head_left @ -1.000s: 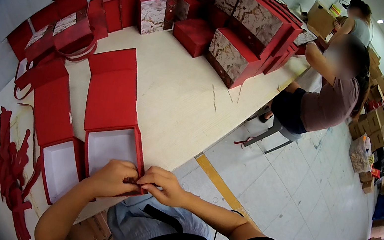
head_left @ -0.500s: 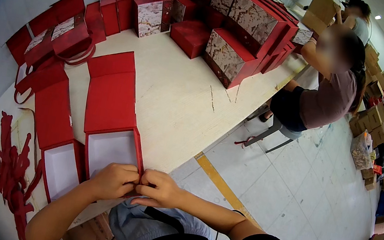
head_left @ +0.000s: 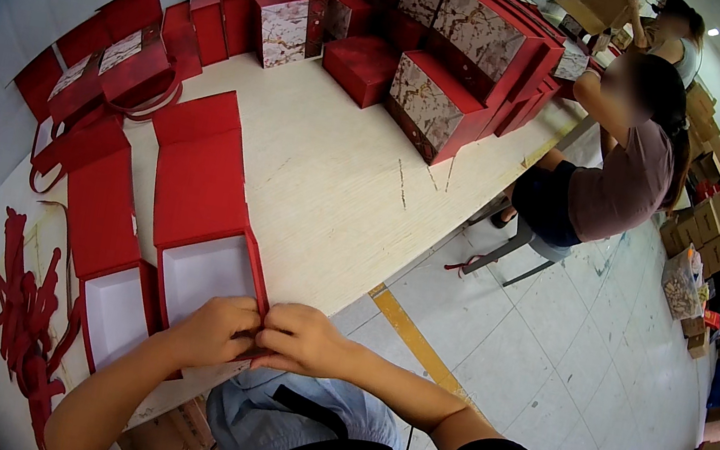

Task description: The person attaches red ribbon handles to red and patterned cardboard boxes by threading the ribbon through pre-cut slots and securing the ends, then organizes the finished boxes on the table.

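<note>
An open red gift box (head_left: 205, 238) with a white inside lies at the near edge of the pale table (head_left: 338, 184), its lid flap laid flat away from me. My left hand (head_left: 216, 329) and my right hand (head_left: 299, 340) meet at the box's near front corner, fingers pinched together on its red wall. What the fingertips hold there is hidden. A second open red box (head_left: 102, 278) lies just to the left.
Red ribbon bows (head_left: 26, 313) lie at the table's left end. Closed red and marbled boxes (head_left: 440, 77) are stacked at the far side. A seated person (head_left: 618, 172) works at the table's right edge. Cardboard cartons (head_left: 718, 225) line the floor's right side.
My hands have stayed together at the box's near corner, shifting only slightly. The seated person at the right has leaned a little.
</note>
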`<state>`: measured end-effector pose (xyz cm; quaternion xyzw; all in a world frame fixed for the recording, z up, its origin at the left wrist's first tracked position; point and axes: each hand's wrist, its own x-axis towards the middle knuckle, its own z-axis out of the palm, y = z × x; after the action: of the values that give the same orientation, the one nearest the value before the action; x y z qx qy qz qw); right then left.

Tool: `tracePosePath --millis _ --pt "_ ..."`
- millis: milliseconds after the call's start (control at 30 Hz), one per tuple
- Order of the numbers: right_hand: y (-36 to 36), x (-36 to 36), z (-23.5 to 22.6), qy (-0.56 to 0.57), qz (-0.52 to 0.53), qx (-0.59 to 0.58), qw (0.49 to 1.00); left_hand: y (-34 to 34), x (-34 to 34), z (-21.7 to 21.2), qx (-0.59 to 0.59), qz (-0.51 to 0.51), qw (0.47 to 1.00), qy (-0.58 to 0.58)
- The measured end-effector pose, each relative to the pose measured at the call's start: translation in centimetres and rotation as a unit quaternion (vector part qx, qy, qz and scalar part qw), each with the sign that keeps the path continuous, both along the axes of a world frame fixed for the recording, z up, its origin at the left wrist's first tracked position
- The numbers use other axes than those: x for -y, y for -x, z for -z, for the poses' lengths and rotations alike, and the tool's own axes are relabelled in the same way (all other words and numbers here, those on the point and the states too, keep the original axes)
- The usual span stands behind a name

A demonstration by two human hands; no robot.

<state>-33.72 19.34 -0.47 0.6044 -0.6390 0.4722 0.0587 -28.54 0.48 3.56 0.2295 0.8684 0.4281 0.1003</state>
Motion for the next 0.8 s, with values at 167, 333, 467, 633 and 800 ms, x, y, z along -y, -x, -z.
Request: tracePosePath --millis 167,333,467,633,800 --pt "1.6 0.3 -0.9 -0.042 0.013 0.007 0.999 1.5 0.5 -0.1 -0.047 -0.028 0.998 0.022" --pt "2.9 0.9 -1.4 -0.052 0.008 0.040 0.998 2.0 1.3 0.4 -0.044 -0.058 0.994 0.085" --pt "3.3 0.5 -2.2 -0.085 0.044 0.083 0.992 2.3 1.2 -0.6 -0.026 -0.086 0.993 0.080" --pt "3.0 -0.1 -1.5 -0.069 0.100 0.157 0.980 2.4 -0.5 -1.5 -0.045 -0.147 0.988 -0.002" --pt "2.4 -0.7 -1.2 -0.096 0.144 0.213 0.962 2.9 -1.0 -0.3 -0.052 -0.176 0.983 -0.019"
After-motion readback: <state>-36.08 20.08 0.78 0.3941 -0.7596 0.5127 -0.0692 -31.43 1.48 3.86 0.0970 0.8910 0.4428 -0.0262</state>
